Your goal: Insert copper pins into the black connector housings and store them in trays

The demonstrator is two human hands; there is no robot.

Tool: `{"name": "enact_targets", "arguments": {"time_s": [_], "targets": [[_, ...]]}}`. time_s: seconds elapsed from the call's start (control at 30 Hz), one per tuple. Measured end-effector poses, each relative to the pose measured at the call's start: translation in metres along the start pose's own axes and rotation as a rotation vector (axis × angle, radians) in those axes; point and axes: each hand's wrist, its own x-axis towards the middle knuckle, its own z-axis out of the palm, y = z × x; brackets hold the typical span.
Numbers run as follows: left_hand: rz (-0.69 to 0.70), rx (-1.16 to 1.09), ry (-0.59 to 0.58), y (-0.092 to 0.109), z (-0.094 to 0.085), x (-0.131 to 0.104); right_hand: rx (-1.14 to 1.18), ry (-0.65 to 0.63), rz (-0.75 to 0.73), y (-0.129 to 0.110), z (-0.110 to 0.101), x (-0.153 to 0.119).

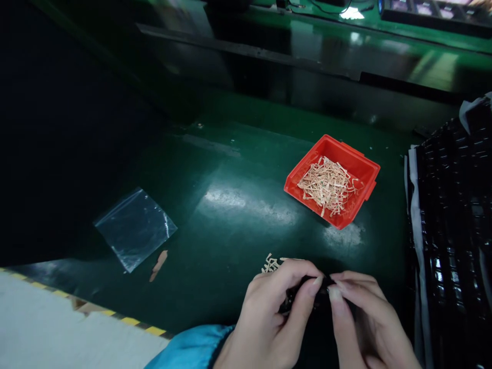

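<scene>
Both hands pinching small black part, axis unclear

left hand: bare, no glove or ring seen | left sleeve: bright blue, smooth fabric, ends at wrist | right hand: bare, wrist out of frame | fingers: nails short, unpainted

No readable text, label, brand or number anywhere. Red bin: plain walls, no marking. Clear bag left of red bin: unprinted. Yellow-black striped tape along desk edge, below-left of bin: pattern only, no wording.
</scene>
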Motion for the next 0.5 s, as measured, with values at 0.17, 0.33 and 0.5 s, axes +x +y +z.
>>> {"name": "enact_targets", "arguments": {"time_s": [0.17, 0.33, 0.5], "targets": [[0.007, 0.012, 0.044, -0.004, -0.001, -0.002, -0.121, 0.030, -0.018, 0.002, -0.003, -0.001], [0.033, 0.062, 0.096, -0.002, 0.000, -0.001, -0.282, -0.022, -0.158, 0.006, -0.008, 0.000], [0.044, 0.067, 0.172, -0.001, -0.001, 0.002, -0.403, -0.012, -0.220, 0.008, -0.016, 0.009]]}}
